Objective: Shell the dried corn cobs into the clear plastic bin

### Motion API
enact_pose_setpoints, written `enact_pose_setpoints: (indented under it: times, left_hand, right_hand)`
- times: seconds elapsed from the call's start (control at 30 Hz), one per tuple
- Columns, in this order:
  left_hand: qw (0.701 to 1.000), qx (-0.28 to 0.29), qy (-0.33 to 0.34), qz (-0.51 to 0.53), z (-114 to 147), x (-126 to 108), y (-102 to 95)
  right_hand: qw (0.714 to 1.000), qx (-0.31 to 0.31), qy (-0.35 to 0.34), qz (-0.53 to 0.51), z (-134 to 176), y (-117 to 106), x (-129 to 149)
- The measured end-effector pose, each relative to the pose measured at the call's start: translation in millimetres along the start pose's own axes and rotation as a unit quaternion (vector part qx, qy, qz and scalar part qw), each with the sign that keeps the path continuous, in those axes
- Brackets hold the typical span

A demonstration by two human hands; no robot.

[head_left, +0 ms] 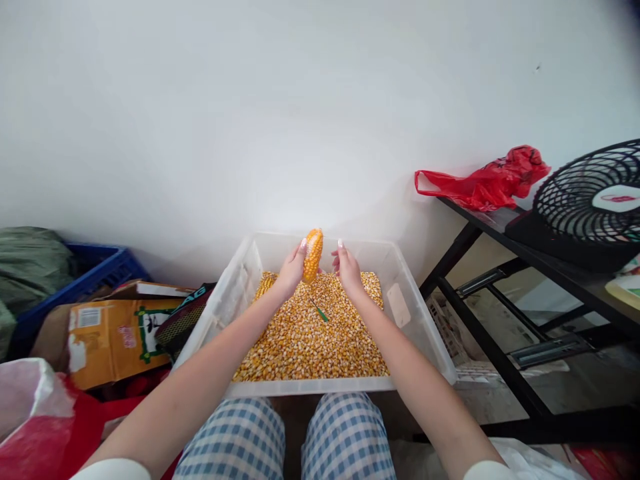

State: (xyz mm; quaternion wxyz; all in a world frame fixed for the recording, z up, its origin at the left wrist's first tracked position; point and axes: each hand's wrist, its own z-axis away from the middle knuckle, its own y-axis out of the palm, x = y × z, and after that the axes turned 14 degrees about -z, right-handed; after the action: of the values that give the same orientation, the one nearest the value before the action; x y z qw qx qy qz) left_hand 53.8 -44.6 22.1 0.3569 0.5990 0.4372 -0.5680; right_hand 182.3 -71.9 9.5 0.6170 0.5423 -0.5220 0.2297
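My left hand (293,268) is closed around an ear of corn (313,256), held upright above the bin. A pale strip without kernels runs down the cob's left side. Just to the right, my right hand (347,269) is apart from the ear, its thumb raised and its fingers loosely bent with nothing visible in them. Below both hands, loose corn kernels (310,350) cover the floor of a translucent plastic bin (345,385). A thin tool with a green handle (321,314) lies on the kernels. Another ear of corn (266,283) rests at the bin's left side.
Right of the bin stands a black metal-framed table (493,223) with a red plastic bag (500,180) and a black fan (595,193). To the left are a cardboard box (113,337), a blue crate (107,273) and a red-and-white bag (40,413). A white wall (300,113) rises behind.
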Motion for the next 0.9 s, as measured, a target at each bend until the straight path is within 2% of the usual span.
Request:
enact_pose_setpoints:
  times: [0.07,0.13,0.23,0.33,0.47,0.53,0.67,0.9]
  left_hand:
    - [0.997,0.067,-0.021,0.009,5.2,-2.0,4.3]
    - [0.993,0.106,-0.040,0.014,11.8,-2.4,12.8]
    - [0.991,0.106,-0.065,0.039,17.9,0.0,25.1]
    - [0.990,0.094,-0.095,0.034,16.7,5.3,29.3]
    - [0.994,0.072,-0.032,-0.079,15.2,16.0,31.6]
    - [0.992,0.062,-0.040,-0.105,16.7,21.4,35.7]
    - [0.988,0.063,-0.137,-0.025,18.0,27.4,43.3]
    - [0.972,0.088,-0.205,0.072,16.7,25.9,40.2]
  right_hand:
    - [0.999,-0.007,-0.006,-0.044,-4.4,-2.9,4.9]
    - [0.994,0.018,0.036,-0.101,-3.6,-2.2,5.9]
    - [0.986,0.017,0.067,-0.154,2.2,2.4,5.3]
    - [0.984,-0.022,0.019,-0.175,5.9,6.1,7.6]
    - [0.983,-0.053,-0.040,-0.173,4.9,7.0,6.4]
    - [0.983,-0.090,-0.064,-0.146,3.9,6.7,1.9]
    - [0.982,-0.139,-0.093,-0.084,3.5,7.6,-4.5]
    - [0.987,-0.110,-0.108,-0.053,12.5,15.3,1.8]
